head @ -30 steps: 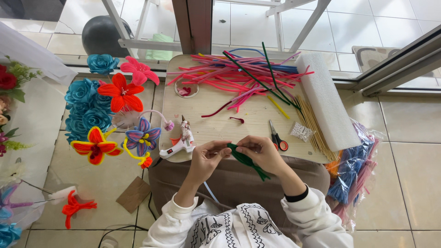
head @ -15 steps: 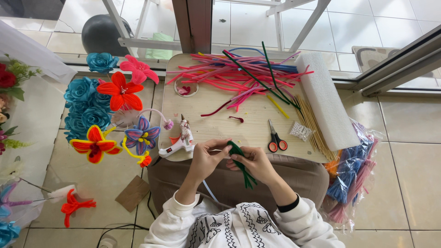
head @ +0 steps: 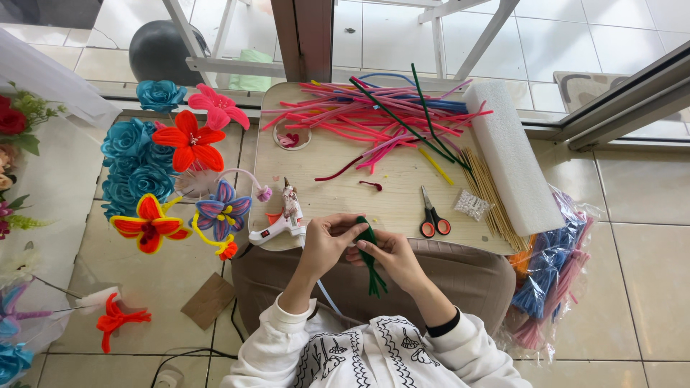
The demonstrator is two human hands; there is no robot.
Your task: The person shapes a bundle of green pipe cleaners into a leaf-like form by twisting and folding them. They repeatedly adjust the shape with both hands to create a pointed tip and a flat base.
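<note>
The wooden lap board (head: 402, 194) across your knees is the landmark: pale, flat, smooth-grained, with rounded corners. Along its right edge lies a long white foam block (head: 512, 154), rectangular and finely pebbled. Past that edge, on the tiled floor, a crinkled clear plastic bag (head: 553, 280) holds bundles of blue, pink and orange fuzzy stems. Left of the board stands a cluster of handmade flowers: teal roses (head: 133, 169) with tightly curled petals, a red-orange flower (head: 188, 141) and a purple-striped one (head: 224, 210), all soft and fuzzy.

On the far half of the board sprawls a loose heap of pipe cleaners (head: 374, 115), mostly pink and red with some dark green and blue strands, thin and bristly. A sheaf of thin bamboo skewers (head: 489, 197) rests by the foam. At the near left corner sits a white glue gun (head: 284, 221), glossy plastic. Toward the near right lie small red-handled scissors (head: 433, 218).

Over the board's near edge, your left hand (head: 327, 248) and right hand (head: 394, 257) are close together, fingertips of both pinching a dark green pipe cleaner piece (head: 371, 255), folded into a narrow bundle whose fuzzy ends hang down toward your lap.
</note>
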